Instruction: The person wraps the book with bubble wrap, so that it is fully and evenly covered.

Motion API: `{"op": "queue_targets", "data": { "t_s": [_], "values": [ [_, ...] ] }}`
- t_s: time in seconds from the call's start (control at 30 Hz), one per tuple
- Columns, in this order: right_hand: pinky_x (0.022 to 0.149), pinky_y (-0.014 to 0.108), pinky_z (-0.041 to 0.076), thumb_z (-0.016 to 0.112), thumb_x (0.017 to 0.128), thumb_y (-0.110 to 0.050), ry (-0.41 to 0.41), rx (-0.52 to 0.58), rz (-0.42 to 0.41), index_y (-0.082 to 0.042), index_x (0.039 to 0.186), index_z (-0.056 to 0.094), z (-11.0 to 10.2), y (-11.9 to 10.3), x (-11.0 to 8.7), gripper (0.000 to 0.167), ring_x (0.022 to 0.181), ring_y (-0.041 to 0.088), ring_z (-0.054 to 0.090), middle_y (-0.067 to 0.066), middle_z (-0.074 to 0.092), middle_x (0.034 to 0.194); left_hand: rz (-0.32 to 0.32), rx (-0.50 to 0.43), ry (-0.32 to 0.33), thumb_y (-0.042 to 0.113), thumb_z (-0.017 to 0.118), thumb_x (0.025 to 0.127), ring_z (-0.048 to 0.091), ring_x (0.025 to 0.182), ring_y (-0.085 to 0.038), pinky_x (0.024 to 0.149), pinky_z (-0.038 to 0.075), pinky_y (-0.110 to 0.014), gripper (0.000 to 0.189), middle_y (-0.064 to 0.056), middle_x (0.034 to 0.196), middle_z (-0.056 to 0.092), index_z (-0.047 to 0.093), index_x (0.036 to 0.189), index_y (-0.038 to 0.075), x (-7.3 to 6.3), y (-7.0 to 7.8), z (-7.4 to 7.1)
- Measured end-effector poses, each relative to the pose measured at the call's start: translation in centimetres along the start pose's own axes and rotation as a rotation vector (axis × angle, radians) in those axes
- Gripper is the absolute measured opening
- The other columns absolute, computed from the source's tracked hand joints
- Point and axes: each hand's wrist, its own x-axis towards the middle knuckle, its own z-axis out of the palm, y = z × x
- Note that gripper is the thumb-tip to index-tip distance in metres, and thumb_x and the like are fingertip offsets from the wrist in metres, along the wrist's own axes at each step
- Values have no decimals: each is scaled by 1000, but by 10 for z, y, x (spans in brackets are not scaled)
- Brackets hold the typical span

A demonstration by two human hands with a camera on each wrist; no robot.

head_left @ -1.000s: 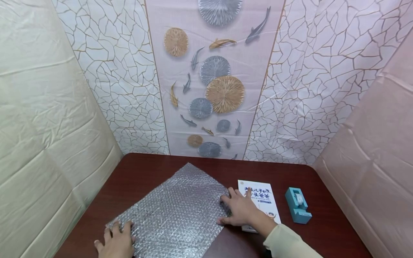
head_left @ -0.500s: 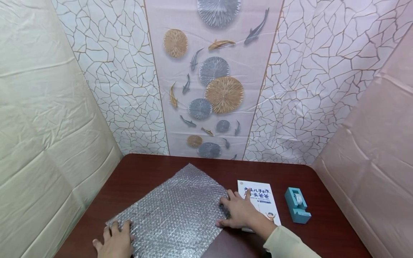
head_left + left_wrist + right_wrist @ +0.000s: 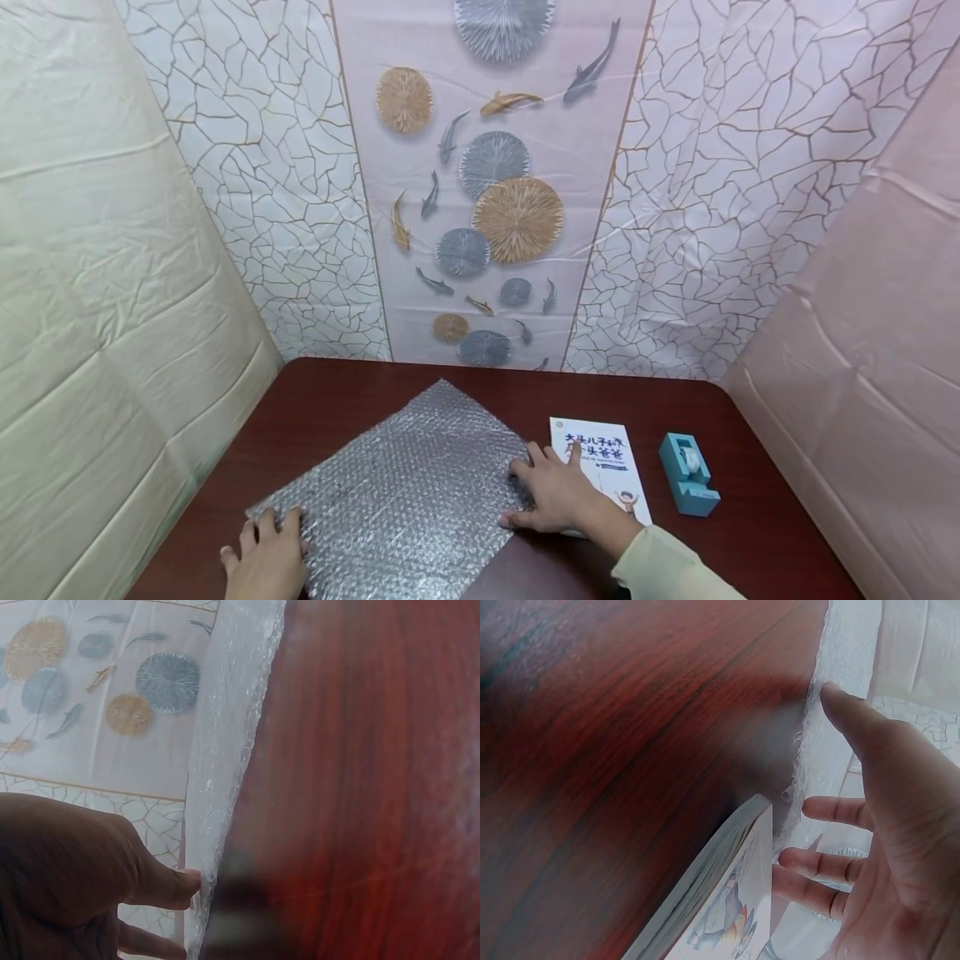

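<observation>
A sheet of bubble wrap (image 3: 405,492) lies flat on the dark red wooden table, one corner pointing to the back. My left hand (image 3: 266,557) rests on its left corner with fingers spread; in the left wrist view the thumb (image 3: 176,886) touches the sheet's edge. At the right corner my right hand (image 3: 558,493) touches the wrap with spread fingers, its little-finger side over a white book (image 3: 600,458) with blue printed characters. The right wrist view shows the right thumb (image 3: 844,705) on the wrap and the book's page edges (image 3: 705,881) beside the fingers.
A teal tape dispenser (image 3: 688,475) with a roll of clear tape stands right of the book. The table (image 3: 337,400) ends at a patterned cloth backdrop (image 3: 487,208), with pale padded cloth walls on both sides.
Both hands stay on the bubble wrap in nearly the same place. The whole head view has shifted slightly to the left.
</observation>
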Motion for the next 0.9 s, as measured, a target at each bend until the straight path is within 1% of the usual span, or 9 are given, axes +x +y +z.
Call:
{"op": "queue_targets", "data": {
  "t_s": [0.1,0.2,0.3,0.37,0.47,0.57,0.63,0.8,0.9],
  "values": [
    [108,98,30,76,89,-79,1,36,-3,-25,139,69,-1,0,-5,74,138,42,62,15,63,145,38,13,49,13,70,103,39,141,-72,112,29,-93,50,-46,150,46,57,147,-5,-3,2,0],
    [103,91,42,75,94,-70,43,71,-13,-18,143,69,-2,1,-12,71,134,43,64,17,64,143,100,19,135,10,67,103,44,138,-72,113,34,-89,47,-46,147,51,58,145,-8,-7,7,-3],
    [93,72,58,76,99,-58,126,93,-21,-11,143,70,-3,2,-18,64,116,35,68,13,66,130,175,-1,219,9,66,104,51,135,-69,112,40,-83,48,-46,144,54,57,147,-11,-8,13,-7],
    [87,60,61,78,101,-49,181,113,-10,-7,141,71,-5,3,-21,58,108,31,67,12,66,123,213,-30,244,11,66,106,54,133,-66,109,45,-80,50,-45,144,55,55,148,-13,-7,19,-11],
    [86,53,61,79,103,-39,227,153,35,-3,140,72,-9,5,-25,52,108,30,68,13,68,122,247,-86,243,18,64,110,54,134,-65,107,48,-78,55,-44,147,55,52,152,-14,-5,27,-16],
    [94,55,62,78,104,-35,239,193,97,-1,140,72,-13,8,-31,50,118,34,70,17,70,128,259,-135,217,25,62,112,51,139,-65,106,49,-79,61,-44,151,51,47,157,-14,-4,36,-21],
    [97,56,62,79,103,-33,243,218,130,1,139,72,-17,11,-35,50,121,36,70,20,70,131,269,-160,209,30,62,113,50,142,-64,108,48,-79,66,-44,154,50,45,159,-14,-5,43,-24],
    [94,54,64,80,103,-31,252,225,191,4,138,71,-25,18,-46,51,114,34,72,24,69,134,285,-180,214,37,62,113,50,145,-64,112,46,-79,72,-44,157,49,43,161,-13,-6,57,-28],
    [97,57,63,79,103,-32,256,211,216,4,138,72,-26,22,-54,51,117,37,73,24,69,134,281,-188,206,39,62,113,47,148,-64,116,44,-79,74,-43,161,46,42,162,-13,-6,64,-29]
  ]
}}
